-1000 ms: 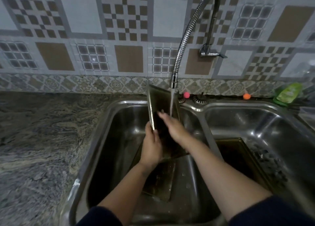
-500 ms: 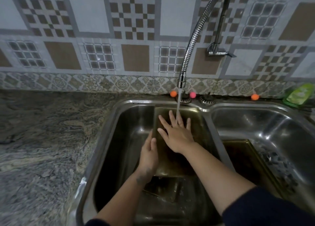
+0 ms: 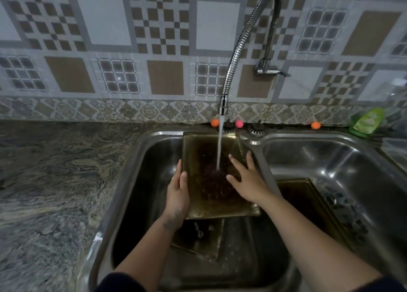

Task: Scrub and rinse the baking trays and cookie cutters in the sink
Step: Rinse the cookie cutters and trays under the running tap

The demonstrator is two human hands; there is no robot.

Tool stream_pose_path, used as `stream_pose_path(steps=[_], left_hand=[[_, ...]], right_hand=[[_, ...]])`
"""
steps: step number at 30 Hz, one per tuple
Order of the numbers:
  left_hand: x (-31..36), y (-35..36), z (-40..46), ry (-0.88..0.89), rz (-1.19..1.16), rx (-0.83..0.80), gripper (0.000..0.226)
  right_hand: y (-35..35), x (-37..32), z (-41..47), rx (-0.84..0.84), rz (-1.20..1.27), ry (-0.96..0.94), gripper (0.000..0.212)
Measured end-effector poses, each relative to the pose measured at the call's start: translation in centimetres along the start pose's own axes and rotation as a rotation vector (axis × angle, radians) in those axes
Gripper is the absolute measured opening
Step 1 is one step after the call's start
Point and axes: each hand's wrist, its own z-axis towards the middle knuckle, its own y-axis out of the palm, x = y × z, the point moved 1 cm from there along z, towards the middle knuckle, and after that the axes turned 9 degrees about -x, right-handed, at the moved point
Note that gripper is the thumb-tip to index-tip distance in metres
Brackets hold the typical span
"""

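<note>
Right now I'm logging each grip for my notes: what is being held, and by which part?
The baking tray under the running water. The left hand grips its left edge; the right hand lies flat with spread fingers on its inner face.

Second tray [image 3: 199, 236] in left basin mostly hidden under the tilted tray [image 3: 198, 159]. Left hand [image 3: 177, 194] fingers out of sight behind that tray's edge. Third tray [image 3: 308, 194] in right basin partly covered by right forearm. Green bottle [image 3: 367, 121] far right blurred, label unreadable.
</note>
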Motion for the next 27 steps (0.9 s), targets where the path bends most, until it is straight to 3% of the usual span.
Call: stream_pose_path(steps=[3,6,17,21,27], left_hand=[[-0.4,0.5,-0.1,-0.04,-0.011,-0.027,0.045],[-0.9,1.5,-0.4,-0.062,-0.031,-0.083,0.046],[0.1,10.4,1.1,0.091,0.161,-0.39,0.054],[0.3,13.9,1.6,0.236,0.555,-0.422,0.038],[-0.6,18.2,2.1,0.174,1.192,-0.545,0.064]], right_hand=[[-0.5,0.6,-1.8,0.057,0.47,-0.038,0.07],[-1.8,0.9,-3.2,0.098,0.678,-0.026,0.068],[-12.2,-0.6,-7.8,0.423,0.015,-0.067,0.08],[-16.5,1.7,-9.5,0.469,-0.15,-0.011,0.081],[-19.5,9.6,-10.3,0.422,-0.091,0.01,0.08]])
